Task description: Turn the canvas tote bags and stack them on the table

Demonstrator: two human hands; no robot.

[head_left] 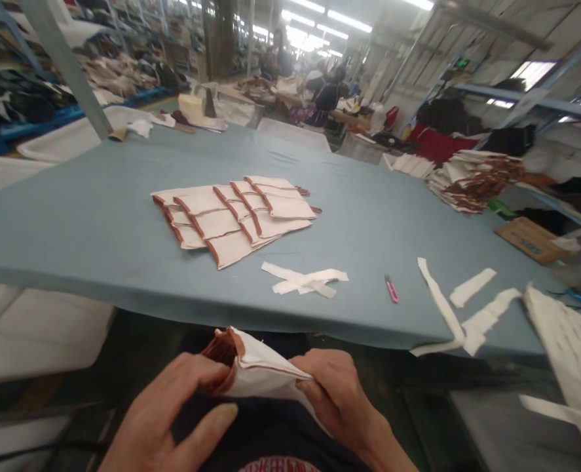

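Observation:
Below the table's near edge, both hands hold a small stack of cream fabric pieces with brown trim [251, 368]. My left hand [177, 413] closes its fingers on the stack's brown-trimmed left end, thumb stretched out beneath. My right hand [337, 393] pinches the stack's right end. On the grey-blue table [84, 223] above them lies a fanned spread of the same cream pieces [234, 216], out of reach of either hand.
Loose cream strips [302, 280] lie near the front edge, a pink utility knife [392, 288] beside them, more strips [467, 308] to the right. A tall pile of cream pieces [471, 178] sits at the far right. People work at distant tables.

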